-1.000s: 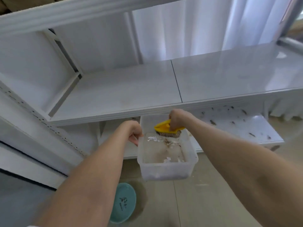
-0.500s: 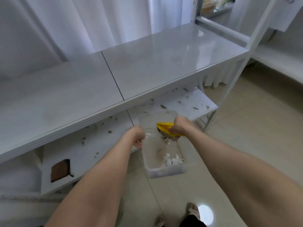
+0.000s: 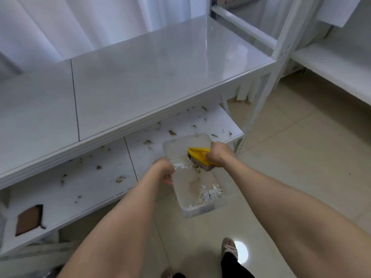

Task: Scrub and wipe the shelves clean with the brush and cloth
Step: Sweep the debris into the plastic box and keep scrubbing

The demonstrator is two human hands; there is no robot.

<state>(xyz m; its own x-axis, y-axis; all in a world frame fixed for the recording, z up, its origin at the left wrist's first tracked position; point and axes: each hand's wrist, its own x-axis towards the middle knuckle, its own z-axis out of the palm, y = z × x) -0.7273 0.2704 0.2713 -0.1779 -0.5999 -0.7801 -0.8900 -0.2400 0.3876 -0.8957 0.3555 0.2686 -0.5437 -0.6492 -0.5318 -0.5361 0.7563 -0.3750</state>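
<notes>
My right hand (image 3: 219, 153) grips a yellow scrub brush (image 3: 197, 154) with brown bristles, held over the far end of a clear plastic tub (image 3: 202, 210). My left hand (image 3: 165, 170) holds the tub by its left rim, in the air in front of the lower shelf (image 3: 84, 183). White paper scraps and some brown dirt lie in the tub. The lower shelf is white and strewn with brown debris. The upper shelf (image 3: 152, 81) above it looks glossy and mostly clean. No cloth is in view.
A white upright post (image 3: 267, 81) stands at the shelf's right end, with another white shelf (image 3: 337, 65) beyond it. A brown square hole (image 3: 28, 219) shows in the lower shelf at the left. Beige floor tiles and my foot (image 3: 228, 249) lie below.
The view has swung right along the shelves, from the left end to the right end. Both hands have kept their hold on the tub and brush, now in front of the lower shelf's right part.
</notes>
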